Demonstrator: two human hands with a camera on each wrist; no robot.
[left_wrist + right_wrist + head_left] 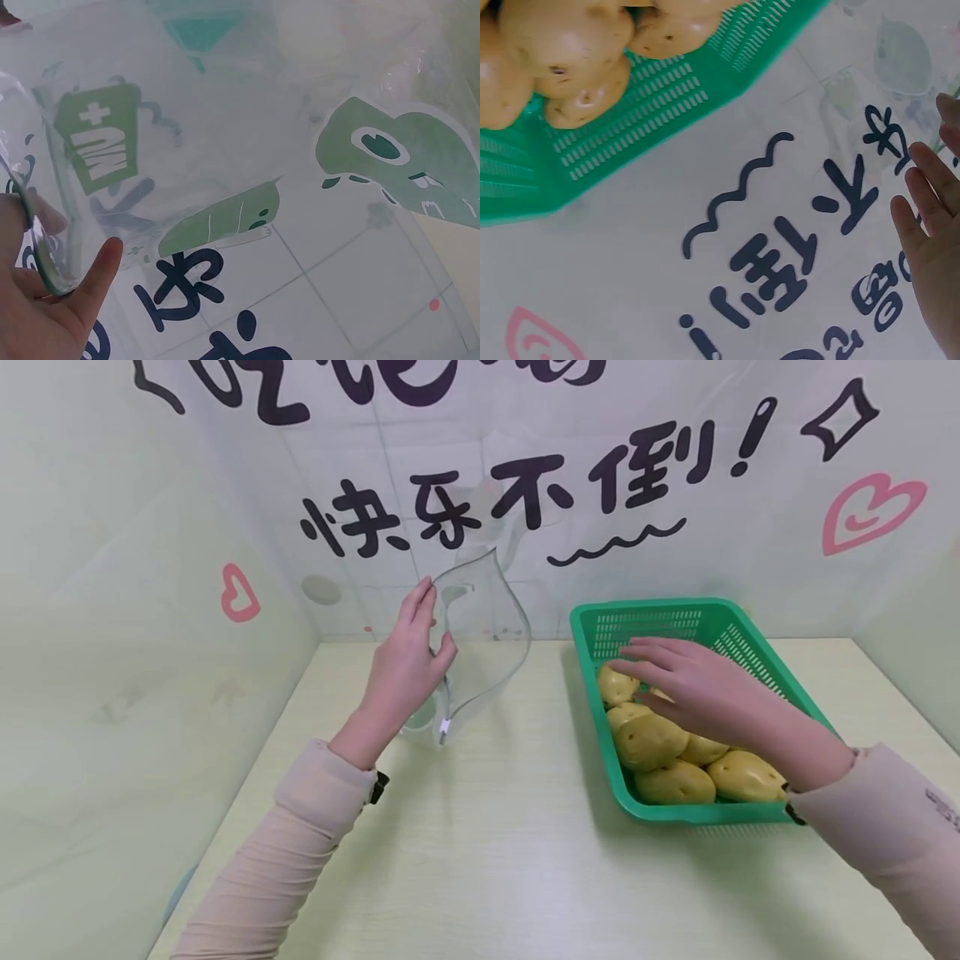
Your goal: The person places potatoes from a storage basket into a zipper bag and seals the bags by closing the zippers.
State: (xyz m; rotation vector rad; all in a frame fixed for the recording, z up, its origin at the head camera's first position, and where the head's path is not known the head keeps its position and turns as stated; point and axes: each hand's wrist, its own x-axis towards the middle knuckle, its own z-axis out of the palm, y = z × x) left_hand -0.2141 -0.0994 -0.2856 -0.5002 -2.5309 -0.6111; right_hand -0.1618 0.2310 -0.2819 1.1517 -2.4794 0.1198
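A clear zip bag (487, 635) stands upright on the left of the table, its mouth spread wide and a white slider at the lower end of the rim. The left hand (408, 656) holds the near left edge of this opening; in the left wrist view, fingers and thumb lie on either side of the clear rim (46, 266). Over the green basket (712, 812) hovers the right hand (697, 689), fingers extended and holding nothing. Several potatoes (651, 742) lie in the basket, partly hidden under that hand. The right wrist view shows the right palm (937, 277) bare.
Behind the table rises a pale wall sheet (420, 460) with dark lettering and pink hearts. Pale side panels (135, 635) border the work area. The light wooden table (480, 860) spreads in front of the bag and basket.
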